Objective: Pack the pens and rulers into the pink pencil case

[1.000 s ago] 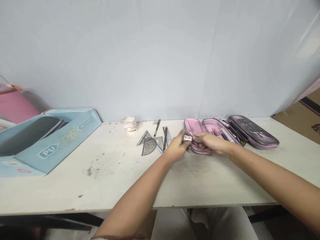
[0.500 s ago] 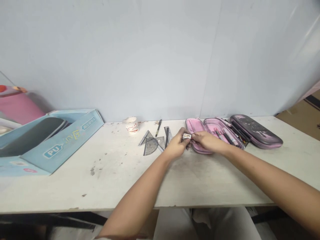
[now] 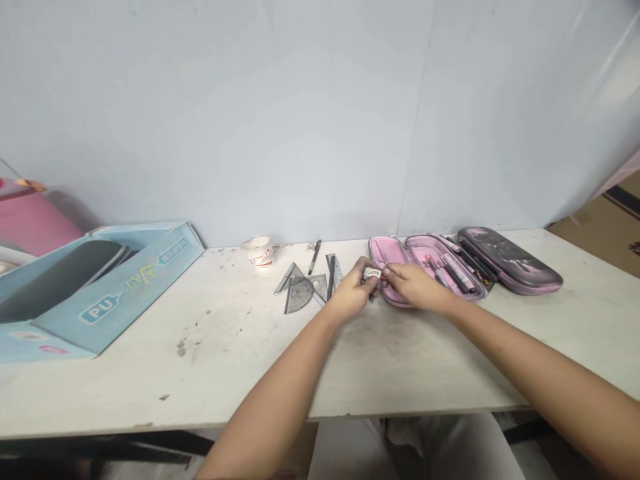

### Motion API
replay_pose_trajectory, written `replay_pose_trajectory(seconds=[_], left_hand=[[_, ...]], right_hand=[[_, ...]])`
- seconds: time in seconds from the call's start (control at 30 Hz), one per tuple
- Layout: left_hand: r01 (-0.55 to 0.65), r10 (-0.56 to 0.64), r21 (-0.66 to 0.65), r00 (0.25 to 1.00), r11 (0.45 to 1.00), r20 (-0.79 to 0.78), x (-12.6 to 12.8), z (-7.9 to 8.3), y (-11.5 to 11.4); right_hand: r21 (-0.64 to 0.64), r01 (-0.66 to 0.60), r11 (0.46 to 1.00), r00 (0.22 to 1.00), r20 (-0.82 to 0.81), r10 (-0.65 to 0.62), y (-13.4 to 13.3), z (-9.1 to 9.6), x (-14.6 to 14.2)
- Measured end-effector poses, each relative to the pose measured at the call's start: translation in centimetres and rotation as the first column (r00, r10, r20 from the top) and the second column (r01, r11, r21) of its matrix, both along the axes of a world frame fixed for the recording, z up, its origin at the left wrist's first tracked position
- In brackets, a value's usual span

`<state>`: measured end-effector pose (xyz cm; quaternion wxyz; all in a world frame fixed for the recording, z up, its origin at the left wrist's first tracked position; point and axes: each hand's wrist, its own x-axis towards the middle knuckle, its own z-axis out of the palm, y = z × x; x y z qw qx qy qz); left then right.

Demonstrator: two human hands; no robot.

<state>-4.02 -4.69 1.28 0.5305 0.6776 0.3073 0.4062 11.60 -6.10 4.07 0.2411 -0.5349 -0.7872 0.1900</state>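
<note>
A small white block [image 3: 372, 273] with dark and reddish print, which could be an eraser, is pinched between the thumb and fingers of my left hand [image 3: 353, 291]. My right hand [image 3: 414, 284] meets it from the right with closed fingertips. A bit of red shows at those fingertips, but what they grip is too small to make out. Both hands are just above the near left edge of an open pink pencil case [image 3: 385, 248]. Pens and markers [image 3: 457, 272] lie in its right half.
Left of my hands lie transparent set squares and a protractor [image 3: 300, 293], a ruler [image 3: 337, 269] and a black pen [image 3: 315, 257]. Behind them stands a paper cup [image 3: 260, 255]. A closed dark pencil case [image 3: 510, 260] is at right, a blue box [image 3: 125, 293] at left.
My hands keep nearly the same hold on the white block, with only a slight shift of the fingers. The whole view has moved a little.
</note>
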Motion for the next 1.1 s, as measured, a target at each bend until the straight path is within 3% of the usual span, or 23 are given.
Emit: replay_pose_trajectory(seconds=[0.07,0.13,0.2,0.27,0.33,0.53,0.9,1.1], left_hand=[[-0.014,0.016,0.046,0.999,0.999,-0.047,-0.1,-0.3,0.3],[-0.061,0.062,0.054,0.998,0.997,-0.021,-0.2,-0.5,0.7],[-0.116,0.116,0.009,0.992,0.993,0.049,-0.2,-0.4,0.8],[-0.126,0.131,-0.066,0.988,0.990,0.081,-0.1,-0.1,0.6],[-0.097,0.105,-0.111,0.992,0.989,0.065,0.0,0.2,0.2],[0.000,0.005,-0.095,0.999,0.995,0.049,0.7,0.7,-1.0],[0.020,0.004,-0.197,0.992,0.980,0.122,1.2,0.5,-1.5],[0.010,0.017,-0.202,0.991,0.979,0.133,1.1,0.5,-1.6]], right_hand=[[-0.285,-0.067,0.956,0.952,-0.307,-0.024,0.3,-0.3,0.6],[-0.453,-0.134,0.881,0.837,-0.527,-0.144,0.4,-0.8,1.3],[-0.463,-0.165,0.871,0.699,-0.677,-0.228,0.4,-1.5,1.6],[-0.394,-0.159,0.905,0.589,-0.774,-0.234,0.5,-2.3,1.5],[-0.310,-0.136,0.941,0.550,-0.813,-0.188,0.6,-3.0,1.2],[-0.115,-0.046,0.992,0.685,-0.727,-0.052,0.4,-4.0,0.8],[-0.024,-0.117,0.993,0.669,-0.741,0.061,-0.7,-3.5,1.0],[0.048,-0.048,0.998,0.797,-0.600,0.067,-0.6,-3.5,1.3]])
